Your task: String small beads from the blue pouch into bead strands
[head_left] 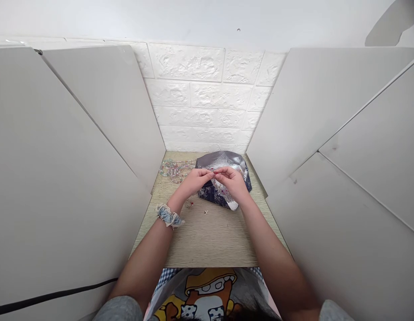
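My left hand (197, 179) and my right hand (232, 180) meet fingertip to fingertip above a pouch (223, 157) with a silver lining and a dark blue patterned outside. Both are closed in a pinch. A tiny red bead (214, 173) shows between the fingertips; most of it is covered, and any thread through it is too fine to make out. Inside the pouch lie many small beads (222, 191), partly hidden by my hands. Near my left wrist, a small red piece (191, 204) rests on the table, and a small pale piece (206, 212) lies to its right.
Strings of multicoloured beads (175, 170) lie at the table's back left. White panels (103, 102) (313, 98) stand on both sides of the wooden table (213, 245), with a white brick-pattern wall (200, 96) behind. A black cable (56, 295) runs in at lower left.
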`<state>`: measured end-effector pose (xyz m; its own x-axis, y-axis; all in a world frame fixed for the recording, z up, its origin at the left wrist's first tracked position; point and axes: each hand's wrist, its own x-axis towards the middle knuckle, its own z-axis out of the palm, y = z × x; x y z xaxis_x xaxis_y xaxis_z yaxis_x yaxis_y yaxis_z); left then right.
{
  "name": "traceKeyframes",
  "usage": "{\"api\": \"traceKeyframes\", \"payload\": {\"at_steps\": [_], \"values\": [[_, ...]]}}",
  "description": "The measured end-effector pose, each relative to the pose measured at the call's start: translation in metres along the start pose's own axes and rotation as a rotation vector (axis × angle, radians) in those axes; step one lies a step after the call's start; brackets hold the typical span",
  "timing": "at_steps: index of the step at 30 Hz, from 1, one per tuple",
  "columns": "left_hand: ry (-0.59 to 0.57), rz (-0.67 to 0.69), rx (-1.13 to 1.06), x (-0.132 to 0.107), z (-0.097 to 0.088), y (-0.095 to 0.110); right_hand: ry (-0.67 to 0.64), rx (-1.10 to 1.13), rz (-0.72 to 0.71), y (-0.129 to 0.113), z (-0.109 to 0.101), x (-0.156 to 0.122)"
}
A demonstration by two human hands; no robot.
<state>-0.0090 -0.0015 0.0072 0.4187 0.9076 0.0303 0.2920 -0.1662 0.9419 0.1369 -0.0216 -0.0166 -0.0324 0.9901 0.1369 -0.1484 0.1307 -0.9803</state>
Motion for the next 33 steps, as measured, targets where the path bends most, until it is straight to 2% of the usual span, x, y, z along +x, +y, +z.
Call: {"api": "traceKeyframes", "payload": {"at_steps": [8, 19, 27, 33], "values": [[-0.044, 0.007, 0.07, 0.001, -0.002, -0.002, -0.008, -0.056, -0.008, 0.004, -0.001, 0.001], [-0.037, -0.02, 0.088, 0.004, -0.001, -0.012, -0.022, -0.175, 0.009, 0.005, 0.0, 0.0], [-0.062, -0.046, 0.077, 0.0, 0.0, -0.004, 0.036, -0.167, -0.036, 0.007, 0.0, 0.001], [-0.076, -0.072, 0.01, 0.001, 0.001, -0.003, 0.009, -0.25, -0.074, 0.007, -0.001, 0.001]]}}
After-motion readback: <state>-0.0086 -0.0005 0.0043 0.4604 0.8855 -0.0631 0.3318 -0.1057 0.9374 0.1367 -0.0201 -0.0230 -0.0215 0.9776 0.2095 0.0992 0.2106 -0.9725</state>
